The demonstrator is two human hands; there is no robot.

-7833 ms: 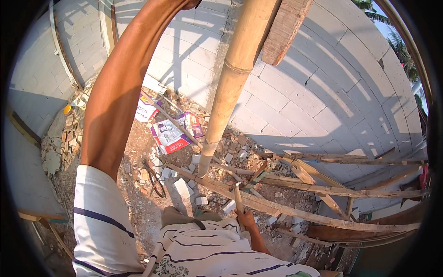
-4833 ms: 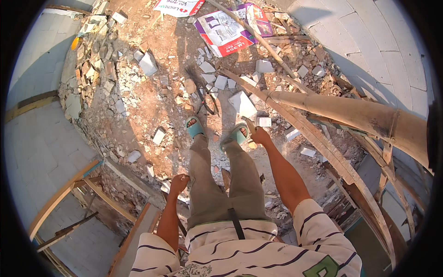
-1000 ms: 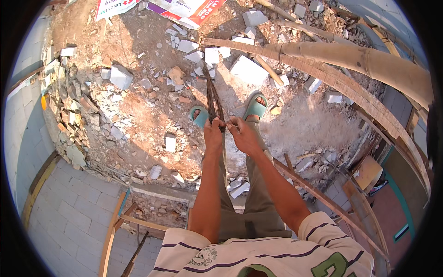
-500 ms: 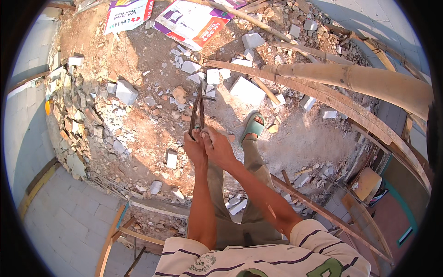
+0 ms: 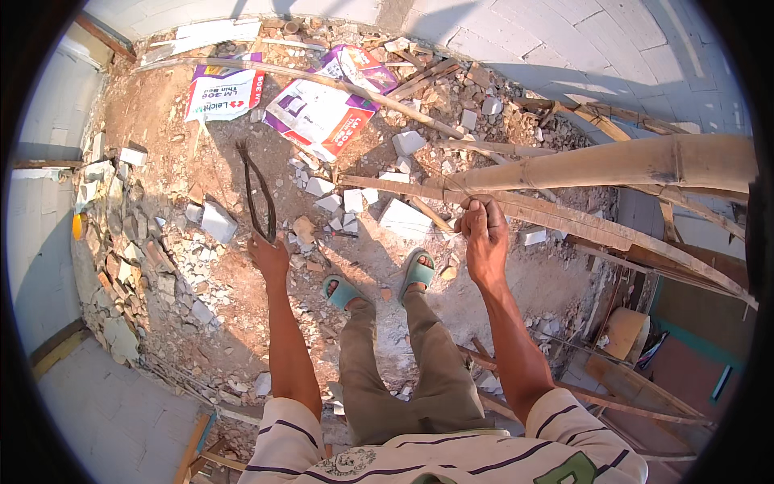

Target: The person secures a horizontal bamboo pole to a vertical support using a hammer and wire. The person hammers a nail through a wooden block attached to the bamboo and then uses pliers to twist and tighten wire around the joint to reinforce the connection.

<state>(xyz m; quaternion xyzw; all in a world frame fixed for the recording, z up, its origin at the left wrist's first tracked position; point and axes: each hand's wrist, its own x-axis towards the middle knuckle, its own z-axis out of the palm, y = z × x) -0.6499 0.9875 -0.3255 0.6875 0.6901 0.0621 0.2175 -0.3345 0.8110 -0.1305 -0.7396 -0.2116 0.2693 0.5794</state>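
Observation:
My left hand (image 5: 269,256) is closed round the lower end of a long, looped bundle of dark wire (image 5: 251,198), which points away from me over the rubble. Well to its right, my right hand (image 5: 485,234) is raised with fingers curled into a pinch; a thin strand may be in it, too fine to make out. That hand is just below a wooden plank (image 5: 548,211) and a thick bamboo pole (image 5: 580,165) in the view. Both my feet, in green sandals (image 5: 345,292), stand on the debris.
Broken white blocks (image 5: 405,219) and brick rubble (image 5: 145,242) cover the ground. Two printed empty-looking bags (image 5: 318,109) lie at the far side, a thin pole (image 5: 355,87) across one. Pale block walls (image 5: 40,234) enclose the area. Timber pieces (image 5: 637,403) lean at lower right.
My hands, together before, are now apart: the left moved left with the wire bundle, the right moved right towards the plank. My left foot has come into view.

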